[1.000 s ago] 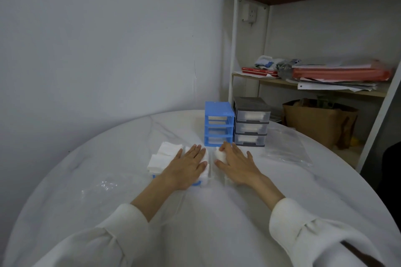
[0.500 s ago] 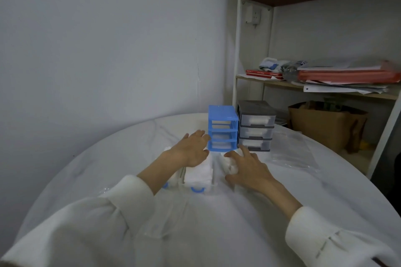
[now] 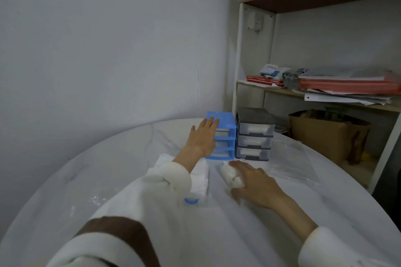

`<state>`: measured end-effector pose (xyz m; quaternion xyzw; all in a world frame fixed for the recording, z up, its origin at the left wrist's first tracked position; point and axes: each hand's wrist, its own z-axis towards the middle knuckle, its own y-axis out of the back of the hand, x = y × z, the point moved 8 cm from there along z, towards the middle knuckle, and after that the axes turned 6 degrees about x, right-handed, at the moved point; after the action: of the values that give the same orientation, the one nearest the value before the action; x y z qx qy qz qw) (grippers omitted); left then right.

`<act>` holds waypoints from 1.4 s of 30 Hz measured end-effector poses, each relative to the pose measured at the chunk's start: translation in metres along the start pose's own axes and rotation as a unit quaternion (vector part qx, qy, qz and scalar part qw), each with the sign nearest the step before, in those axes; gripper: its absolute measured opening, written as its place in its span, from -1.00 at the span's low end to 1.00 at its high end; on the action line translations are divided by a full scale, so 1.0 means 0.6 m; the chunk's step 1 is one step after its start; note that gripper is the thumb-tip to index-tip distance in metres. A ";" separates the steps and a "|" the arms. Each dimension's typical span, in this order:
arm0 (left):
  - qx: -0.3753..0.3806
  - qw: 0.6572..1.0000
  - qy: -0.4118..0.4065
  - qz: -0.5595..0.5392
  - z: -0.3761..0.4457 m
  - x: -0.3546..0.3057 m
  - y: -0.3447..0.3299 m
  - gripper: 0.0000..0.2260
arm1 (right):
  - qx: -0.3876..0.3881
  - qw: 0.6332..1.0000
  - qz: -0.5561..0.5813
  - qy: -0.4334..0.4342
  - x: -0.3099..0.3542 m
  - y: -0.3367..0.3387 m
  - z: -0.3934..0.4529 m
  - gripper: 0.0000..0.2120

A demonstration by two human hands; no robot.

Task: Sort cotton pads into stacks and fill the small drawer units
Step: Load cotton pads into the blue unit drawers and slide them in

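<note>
1. The left hand (image 3: 202, 136) is stretched out flat, fingers straight and close together, laid against the front and top corner of the blue drawer unit (image 3: 224, 138). It grips nothing. From where I stand it looks like the start of steadying the unit or reaching for a drawer, though I cannot tell which drawer.

2. The right hand (image 3: 255, 184) is curled round a wad of cotton pads (image 3: 231, 174). The white bundle pokes out past the fingertips (image 3: 235, 163) towards the blue unit, just short of its base.

3. More cotton pads lie in a clear drawer with a blue handle (image 3: 191, 200), pulled out on the table (image 3: 65, 180). It sits under the left forearm, well behind those fingers and beside the right thumb.

4. The grey drawer unit (image 3: 253, 134) stands touching the blue one, just beyond the right fingertips. Its three drawers show white inside.

5. What could go wrong:
   - The blue unit looks light. A push from the flat left hand may slide or tip it into the grey one.
   - The white sleeve (image 3: 173, 176) drapes over the loose drawer and could drag it or scatter its pads.
   - The wad is held loosely, so pads may fan out or catch on a drawer opening.

6. A clear plastic bag (image 3: 290, 162) lies beyond the right knuckles.
</note>
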<state>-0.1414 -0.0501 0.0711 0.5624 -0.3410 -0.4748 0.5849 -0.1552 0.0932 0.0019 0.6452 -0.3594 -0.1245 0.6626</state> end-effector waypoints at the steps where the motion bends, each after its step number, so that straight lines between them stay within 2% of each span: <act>1: 0.002 1.000 0.001 -0.007 0.003 0.001 -0.002 -0.44 | -0.012 1.000 0.008 0.001 -0.002 0.004 -0.002 -0.32; 4: -0.051 0.999 -0.011 -0.015 0.005 -0.002 0.008 -0.43 | -0.049 0.999 0.017 0.009 -0.003 0.020 -0.010 -0.41; 8: -0.108 0.994 -0.017 -0.023 0.005 0.002 0.026 -0.48 | -0.101 0.994 -0.012 0.030 0.009 0.053 -0.020 -0.37; 11: -0.100 0.992 -0.030 -0.064 0.002 0.002 0.021 -0.54 | -0.136 0.990 -0.018 0.033 0.019 0.077 -0.024 -0.33; 15: -0.075 0.994 -0.048 -0.063 -0.008 0.002 0.015 -0.51 | -0.166 0.986 -0.001 0.025 0.029 0.097 -0.023 -0.31; 26: -0.031 0.988 -0.046 -0.144 -0.018 0.023 0.013 -0.42 | -0.173 0.983 0.029 0.045 0.051 0.075 -0.007 -0.30; 34: -0.048 0.987 -0.050 -0.144 -0.027 0.018 0.013 -0.42 | -0.172 0.984 0.027 0.039 0.053 0.073 -0.004 -0.31; 42: -0.050 0.986 -0.048 -0.151 -0.027 0.016 0.013 -0.43 | -0.138 0.990 -0.001 0.031 0.057 0.086 0.014 -0.38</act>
<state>-0.1221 -0.0547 0.0754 0.5540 -0.2559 -0.6008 0.5163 -0.1514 0.0723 0.0605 0.5518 -0.3173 -0.1539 0.7557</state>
